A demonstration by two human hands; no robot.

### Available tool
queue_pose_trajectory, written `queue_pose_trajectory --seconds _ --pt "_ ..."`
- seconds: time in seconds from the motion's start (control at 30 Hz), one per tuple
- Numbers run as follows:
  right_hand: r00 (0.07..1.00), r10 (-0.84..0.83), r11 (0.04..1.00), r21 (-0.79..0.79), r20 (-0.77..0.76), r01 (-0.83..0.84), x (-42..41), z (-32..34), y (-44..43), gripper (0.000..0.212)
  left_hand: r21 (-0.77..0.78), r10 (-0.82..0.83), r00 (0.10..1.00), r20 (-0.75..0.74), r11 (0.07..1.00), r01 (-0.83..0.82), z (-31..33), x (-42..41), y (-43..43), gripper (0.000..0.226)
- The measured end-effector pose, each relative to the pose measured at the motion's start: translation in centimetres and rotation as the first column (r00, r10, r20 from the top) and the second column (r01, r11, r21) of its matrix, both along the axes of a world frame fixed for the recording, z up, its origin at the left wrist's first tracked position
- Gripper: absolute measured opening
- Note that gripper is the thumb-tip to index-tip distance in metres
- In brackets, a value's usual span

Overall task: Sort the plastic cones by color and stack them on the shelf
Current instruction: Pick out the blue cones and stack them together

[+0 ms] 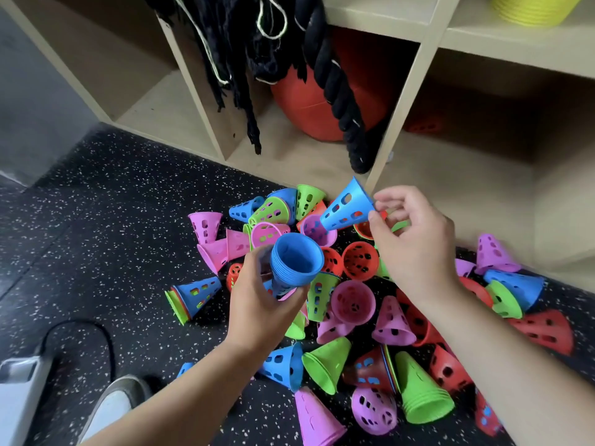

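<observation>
A pile of plastic cones [354,300] in blue, green, pink and red lies on the dark speckled floor in front of a wooden shelf [402,101]. My left hand [260,304] grips a nested stack of blue cones [294,262], its wide mouth facing up. Above the pile, my right hand [415,239] pinches a single blue cone [347,206] by its narrow tip, the wide rim pointing up and left. A stack of yellow cones [534,9] stands on an upper shelf at the top right.
An orange ball [309,104] and a thick black rope [338,91] fill the middle shelf compartment. Red cones [421,125] sit deep in the lower right compartment. A shoe [116,400] and a black cable [80,329] are at the lower left.
</observation>
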State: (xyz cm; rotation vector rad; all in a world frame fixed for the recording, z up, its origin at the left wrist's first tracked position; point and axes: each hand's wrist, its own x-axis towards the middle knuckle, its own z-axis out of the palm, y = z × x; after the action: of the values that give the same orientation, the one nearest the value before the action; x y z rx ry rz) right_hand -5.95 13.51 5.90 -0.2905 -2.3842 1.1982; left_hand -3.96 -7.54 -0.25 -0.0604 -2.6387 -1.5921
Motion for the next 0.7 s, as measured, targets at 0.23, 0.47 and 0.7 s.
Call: queue_pose_trajectory --seconds 0.23,0.47,0.7 --pt "0.914 0.405 0.912 0.089 -0.037 -0.400 3.6 2.2 -1.2 0.025 0.041 -0.037 0.999 -0.004 0.998 0.038 0.6 0.9 1.5 0.065" --pt "0.980 0.167 0.985 0.030 0.113 -0.171 4.0 -2.1 0.1 0.020 0.054 0.044 0.999 0.021 0.998 -0.045 0.5 1.7 0.3 0.065" --pt "0.709 0.308 0.821 0.199 0.634 -0.534 1.8 -7.5 -2.7 0.037 0.012 0.122 0.992 0.037 0.992 -0.122 0.1 1.8 -1.3 0.065"
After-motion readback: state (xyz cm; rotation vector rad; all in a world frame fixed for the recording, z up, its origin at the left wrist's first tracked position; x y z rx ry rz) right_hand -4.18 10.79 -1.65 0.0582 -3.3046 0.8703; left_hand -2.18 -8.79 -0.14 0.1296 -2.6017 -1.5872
